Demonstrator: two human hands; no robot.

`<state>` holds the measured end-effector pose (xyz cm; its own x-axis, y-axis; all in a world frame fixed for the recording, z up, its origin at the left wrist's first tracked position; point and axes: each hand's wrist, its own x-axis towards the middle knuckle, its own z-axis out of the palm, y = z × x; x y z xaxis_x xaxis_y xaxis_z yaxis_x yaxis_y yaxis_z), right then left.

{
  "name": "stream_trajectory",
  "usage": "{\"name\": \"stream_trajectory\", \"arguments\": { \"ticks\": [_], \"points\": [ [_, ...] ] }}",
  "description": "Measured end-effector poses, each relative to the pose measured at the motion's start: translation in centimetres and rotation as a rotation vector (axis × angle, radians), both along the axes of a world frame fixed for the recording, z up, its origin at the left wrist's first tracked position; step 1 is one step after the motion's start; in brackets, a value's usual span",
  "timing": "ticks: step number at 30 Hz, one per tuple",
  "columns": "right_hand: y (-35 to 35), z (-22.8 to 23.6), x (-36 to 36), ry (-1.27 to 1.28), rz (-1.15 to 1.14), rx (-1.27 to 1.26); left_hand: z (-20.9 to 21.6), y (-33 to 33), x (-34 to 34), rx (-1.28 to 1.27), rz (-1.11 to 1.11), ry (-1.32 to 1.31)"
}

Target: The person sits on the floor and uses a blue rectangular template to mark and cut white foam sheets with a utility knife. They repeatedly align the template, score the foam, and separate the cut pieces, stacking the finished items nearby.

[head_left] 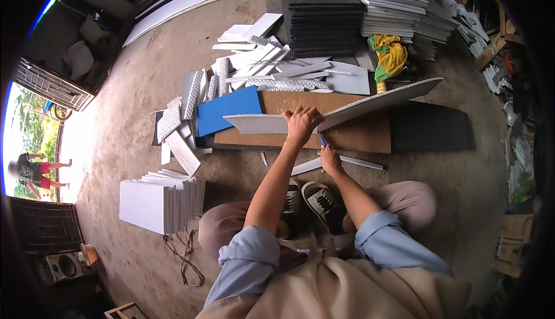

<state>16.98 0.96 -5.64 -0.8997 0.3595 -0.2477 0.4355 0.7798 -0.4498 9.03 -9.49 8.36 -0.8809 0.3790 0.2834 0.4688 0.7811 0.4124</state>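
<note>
A long white foam board (381, 102) is bent at an angle close to my hands, its shorter part (257, 124) lying to the left and its longer part rising to the right. My left hand (302, 125) is closed over the board by the bend, fingers hooked across its upper edge. My right hand (331, 160) grips a blue-handled cutter knife (322, 140) just below the bend; its blade is too small to make out. Under the board lies a brown sheet (364, 137), with a blue sheet (228, 111) at its left and a dark sheet (430, 127) at its right.
White offcuts (260, 64) are heaped beyond the sheets. Cut white panels (153, 203) stand stacked at left, beside loose cord (186, 261). Black boards (324, 24) and white boards (396, 6) are piled at the back, near a yellow-green cloth (389, 56). Another person (40, 171) is outside, far left.
</note>
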Motion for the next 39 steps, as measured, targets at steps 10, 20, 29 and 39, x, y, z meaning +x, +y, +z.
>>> {"name": "stream_trajectory", "arguments": {
  "ticks": [10,20,29,39],
  "points": [
    [2.9,5.9,3.7,-0.061,0.112,-0.046,-0.6,-0.7,0.0,-0.19,-0.026,0.039],
    [6.7,13.8,3.5,0.378,-0.098,-0.409,4.9,-4.2,3.1,0.034,-0.073,0.152],
    [12.2,22.2,-4.4,0.531,-0.146,-0.339,15.5,-6.0,4.2,0.229,-0.233,0.059],
    [9.7,26.5,-5.9,-0.01,0.273,-0.237,13.0,-10.3,1.4,-0.139,-0.196,0.035]
  ]
}}
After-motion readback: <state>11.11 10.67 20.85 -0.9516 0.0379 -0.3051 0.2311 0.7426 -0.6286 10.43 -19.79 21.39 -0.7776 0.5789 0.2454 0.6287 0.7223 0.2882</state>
